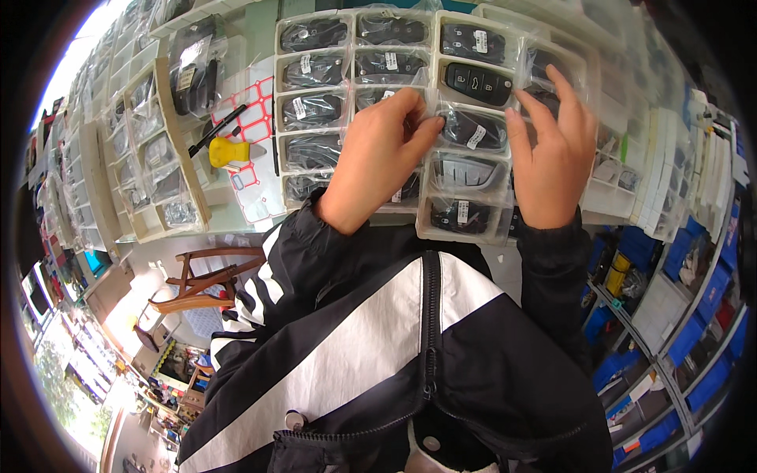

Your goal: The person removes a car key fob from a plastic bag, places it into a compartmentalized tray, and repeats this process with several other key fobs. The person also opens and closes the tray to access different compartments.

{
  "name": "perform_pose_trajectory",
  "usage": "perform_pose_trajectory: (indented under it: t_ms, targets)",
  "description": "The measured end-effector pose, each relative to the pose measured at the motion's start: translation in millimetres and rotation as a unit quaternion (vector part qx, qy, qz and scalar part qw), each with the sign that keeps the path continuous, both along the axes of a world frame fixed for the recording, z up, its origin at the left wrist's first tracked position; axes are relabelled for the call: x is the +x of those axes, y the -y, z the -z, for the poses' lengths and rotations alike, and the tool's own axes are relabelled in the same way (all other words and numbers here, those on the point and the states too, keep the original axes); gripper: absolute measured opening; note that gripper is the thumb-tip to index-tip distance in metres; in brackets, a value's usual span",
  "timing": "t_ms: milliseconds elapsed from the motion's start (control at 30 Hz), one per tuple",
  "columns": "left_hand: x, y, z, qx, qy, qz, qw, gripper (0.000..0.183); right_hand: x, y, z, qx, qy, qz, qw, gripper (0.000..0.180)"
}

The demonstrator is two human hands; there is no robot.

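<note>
Compartment trays (427,219) hold car remote keys, most of them in clear plastic bags. My left hand (381,154) is over the middle column, its thumb and forefinger close together at the edge of a bagged key (473,131); whether they pinch the bag is hard to tell. My right hand (550,142) is spread over the right-hand column, fingers apart, holding nothing. Between and above the hands, an unbagged black key with three buttons (478,83) lies in its compartment. A grey key (467,171) lies below the bagged one.
To the left are a sheet of red-bordered labels (260,195), a black pen (217,130), a yellow-handled tool (227,152) and a bag of dark keys (196,74). Another tray (198,201) stands farther left. Blue bins (689,349) fill shelving at the right; a wooden chair (204,281) stands behind.
</note>
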State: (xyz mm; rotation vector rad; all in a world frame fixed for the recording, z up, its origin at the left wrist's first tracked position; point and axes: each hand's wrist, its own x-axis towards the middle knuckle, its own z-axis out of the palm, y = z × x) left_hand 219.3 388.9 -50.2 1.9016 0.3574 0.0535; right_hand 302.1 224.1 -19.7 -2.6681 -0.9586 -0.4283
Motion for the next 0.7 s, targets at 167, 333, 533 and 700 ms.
perform_pose_trajectory:
  t_ms: [167, 333, 533, 700]
  targets:
    - [3, 1, 0, -0.006, 0.004, 0.003, 1.0, 0.02, 0, -12, 19, 0.017, -0.007, 0.017, 1.0, 0.026]
    - [5, -1, 1, -0.019, -0.003, 0.011, 1.0, 0.021, 1, -13, 27, 0.107, -0.049, 0.022, 0.993, 0.032]
    - [9, -3, 4, -0.026, 0.046, -0.031, 0.998, 0.02, -8, -9, 25, 0.169, -0.089, 0.01, 0.982, 0.034]
    - [22, -2, 9, 0.133, 0.157, -0.03, 0.978, 0.033, -19, -7, 23, 0.155, -0.104, -0.037, 0.982, 0.029]
